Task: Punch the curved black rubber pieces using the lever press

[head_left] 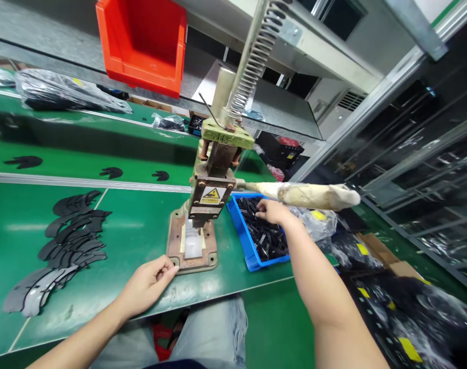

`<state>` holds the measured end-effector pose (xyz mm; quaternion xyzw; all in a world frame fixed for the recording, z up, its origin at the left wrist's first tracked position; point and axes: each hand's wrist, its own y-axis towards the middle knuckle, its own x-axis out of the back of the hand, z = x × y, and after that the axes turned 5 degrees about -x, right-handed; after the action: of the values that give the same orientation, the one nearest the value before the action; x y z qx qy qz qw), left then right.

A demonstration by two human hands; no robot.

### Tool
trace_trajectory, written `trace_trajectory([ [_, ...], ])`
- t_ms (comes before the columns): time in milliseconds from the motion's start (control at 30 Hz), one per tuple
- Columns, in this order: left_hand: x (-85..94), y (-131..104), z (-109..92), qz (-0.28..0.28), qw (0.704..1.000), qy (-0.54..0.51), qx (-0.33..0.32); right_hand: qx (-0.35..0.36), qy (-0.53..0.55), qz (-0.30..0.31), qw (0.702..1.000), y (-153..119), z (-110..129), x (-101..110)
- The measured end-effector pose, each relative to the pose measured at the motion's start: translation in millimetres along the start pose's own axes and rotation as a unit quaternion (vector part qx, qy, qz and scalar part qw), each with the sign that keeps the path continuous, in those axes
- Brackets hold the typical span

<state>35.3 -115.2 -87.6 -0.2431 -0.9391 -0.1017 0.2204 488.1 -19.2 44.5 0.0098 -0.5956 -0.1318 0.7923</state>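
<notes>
My left hand rests on the green table, its fingers curled in and its thumb at the front left corner of the press base. Nothing shows in its fingers. My right hand reaches into a blue bin full of small black parts. Its fingers are bent together over the parts, and what they grip, if anything, is hidden. Between my hands stands a hand press with a warning label. A pale strip lies on its base under the ram.
The press's wrapped lever sticks out above the bin. Overlapping curved dark pieces lie at left. Several black fan-shaped pieces lie behind a metal strip. An orange bin sits on the shelf. Bagged parts are at right.
</notes>
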Motion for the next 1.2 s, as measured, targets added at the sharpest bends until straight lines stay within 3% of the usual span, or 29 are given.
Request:
trace_trajectory([
  [100,-2.3,-1,3,0.01,1.0,0.013,-0.005,-0.028,-0.085,0.147,0.985,-35,-8,-11],
  [233,-5.0,-3,7,0.008,1.0,0.018,-0.007,-0.037,-0.145,0.188,0.971,-59,-4,-23],
  [533,-8.1,-7,12,-0.019,1.0,0.008,-0.012,-0.048,-0.202,0.11,0.972,-78,11,-28],
  [733,-10.0,-6,18,-0.034,0.999,0.006,-0.019,-0.076,-0.171,0.058,0.981,-86,13,-29],
  [1000,-7.6,-6,19,-0.074,0.997,-0.032,-0.019,-0.066,-0.001,-0.048,0.997,-94,7,-15],
  [1100,-2.9,-5,18,-0.107,0.993,-0.054,-0.014,-0.044,0.091,-0.105,0.989,-103,7,-10],
  [1200,0.4,-7,9,-0.129,0.989,-0.064,-0.023,-0.019,0.203,-0.145,0.968,-126,24,-19],
])
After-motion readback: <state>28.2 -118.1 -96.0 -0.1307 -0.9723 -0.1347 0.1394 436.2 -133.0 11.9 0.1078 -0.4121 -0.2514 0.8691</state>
